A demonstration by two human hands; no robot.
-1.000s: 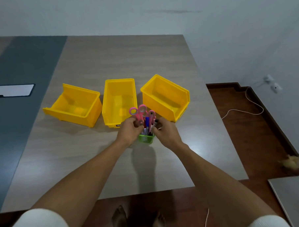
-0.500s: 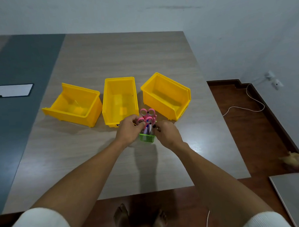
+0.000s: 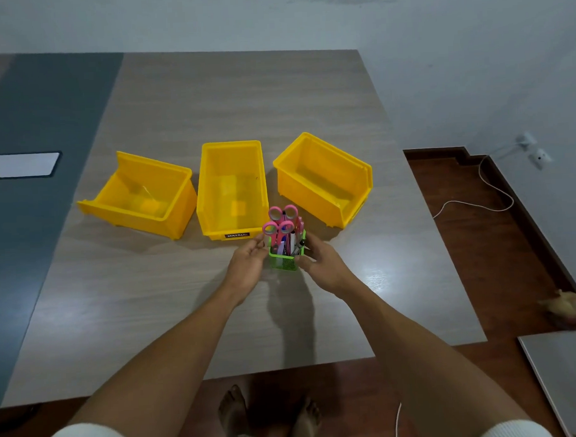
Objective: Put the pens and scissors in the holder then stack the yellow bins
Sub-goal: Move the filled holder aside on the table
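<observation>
A green mesh holder stands upright on the wooden table, just in front of the middle bin. Two pairs of pink-handled scissors and several pens stick up out of it. My left hand hovers at the holder's left side, fingers spread, holding nothing. My right hand wraps the holder's right side and touches it. Three empty yellow bins sit in a row behind: the left bin, the middle bin and the right bin, each apart from the others.
A dark grey strip runs down the table's left part, with a white sheet on it. The table's right edge drops to a brown floor with a white cable. Another pale surface sits at the lower right.
The scissors have sunk deeper into the holder. My left hand has let go of the scissors' handles and pulled back slightly to the left with its fingers apart; my right hand stays at the holder.
</observation>
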